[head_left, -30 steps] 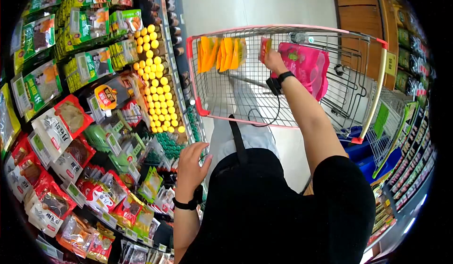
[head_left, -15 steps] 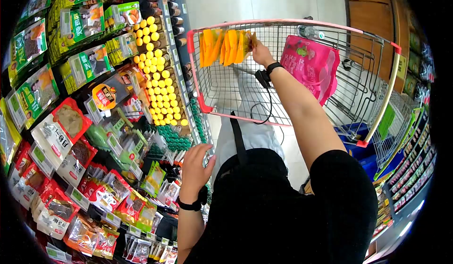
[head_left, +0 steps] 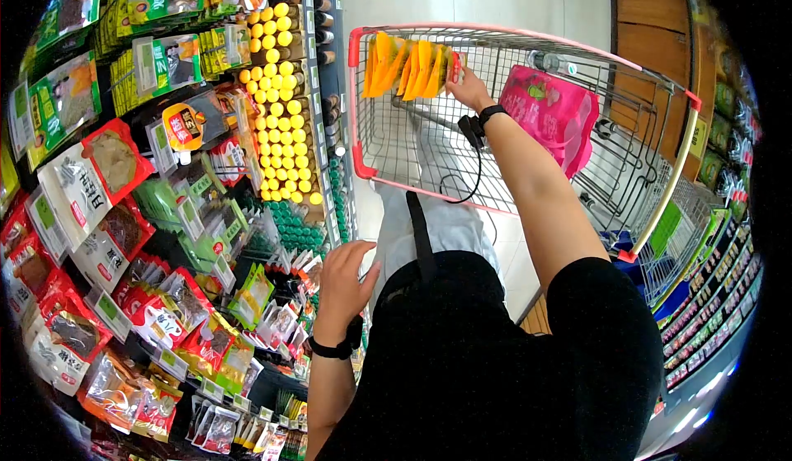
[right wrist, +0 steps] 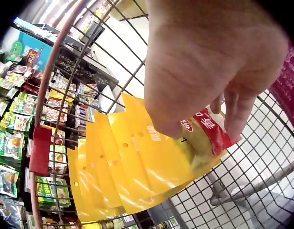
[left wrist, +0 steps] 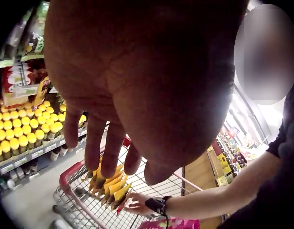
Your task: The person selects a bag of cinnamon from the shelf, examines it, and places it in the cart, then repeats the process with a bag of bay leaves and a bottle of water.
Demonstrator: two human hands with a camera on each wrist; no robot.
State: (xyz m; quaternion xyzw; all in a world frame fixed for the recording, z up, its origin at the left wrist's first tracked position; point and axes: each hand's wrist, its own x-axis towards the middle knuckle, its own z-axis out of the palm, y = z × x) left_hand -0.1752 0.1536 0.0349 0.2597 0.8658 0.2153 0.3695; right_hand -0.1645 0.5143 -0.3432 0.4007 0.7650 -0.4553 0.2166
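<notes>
My right hand (head_left: 469, 90) reaches into the cart and pinches a red-and-clear packet (right wrist: 210, 133) between thumb and fingers. That packet stands against the end of a row of yellow packets (right wrist: 137, 157), which are upright side by side near the cart's far-left end; the same yellow packets (head_left: 422, 69) show in the head view. My left hand (head_left: 345, 284) hangs beside the shelf with relaxed fingers, holding nothing; in the left wrist view its palm (left wrist: 137, 81) fills the upper middle.
A pink bag (head_left: 549, 115) lies in the cart (head_left: 356, 102), with a clear bottle (head_left: 551, 63) behind it. Shelves of bagged goods (head_left: 91, 181) and yellow-capped bottles (head_left: 282, 123) line the left. Another cart (head_left: 678, 238) stands at the right.
My right hand has moved left from near the pink bag to the row of yellow packets, carrying the red packet. The left hand keeps its relaxed pose.
</notes>
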